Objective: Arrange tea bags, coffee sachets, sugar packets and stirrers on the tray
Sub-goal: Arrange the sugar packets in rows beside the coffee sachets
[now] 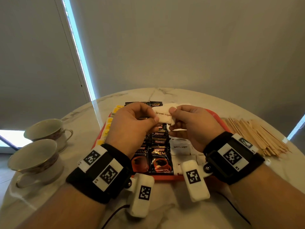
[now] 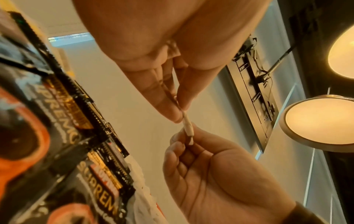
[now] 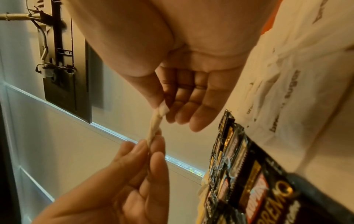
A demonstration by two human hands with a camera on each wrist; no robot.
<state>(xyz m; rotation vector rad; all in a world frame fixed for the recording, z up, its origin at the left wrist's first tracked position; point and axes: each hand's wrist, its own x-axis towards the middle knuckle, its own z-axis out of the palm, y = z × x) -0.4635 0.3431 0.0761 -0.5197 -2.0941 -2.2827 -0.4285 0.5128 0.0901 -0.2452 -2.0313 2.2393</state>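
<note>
Both hands hold one white brown sugar packet (image 1: pixel 163 115) in the air above the orange tray (image 1: pixel 165 178). My left hand (image 1: pixel 154 123) pinches its left end and my right hand (image 1: pixel 175 119) pinches its right end, thumbs on top. The left wrist view shows the packet (image 2: pixel 187 128) edge-on between the left hand (image 2: pixel 179 112) and the right hand (image 2: pixel 184 141). Black coffee sachets (image 1: pixel 160 159) lie in overlapping rows down the tray's middle. Yellow tea bags (image 1: pixel 109 128) line its left side, and more brown sugar packets (image 1: pixel 180 147) lie on its right side. The wooden stirrers (image 1: pixel 257 136) are piled on the table right of the tray.
Two teacups (image 1: pixel 47 129) (image 1: pixel 33 156) stand on the round marble table (image 1: pixel 165 212) left of the tray. A few dark sachets (image 1: pixel 143 103) lie beyond the tray's far edge. Cables from the wrist cameras trail over the near table edge.
</note>
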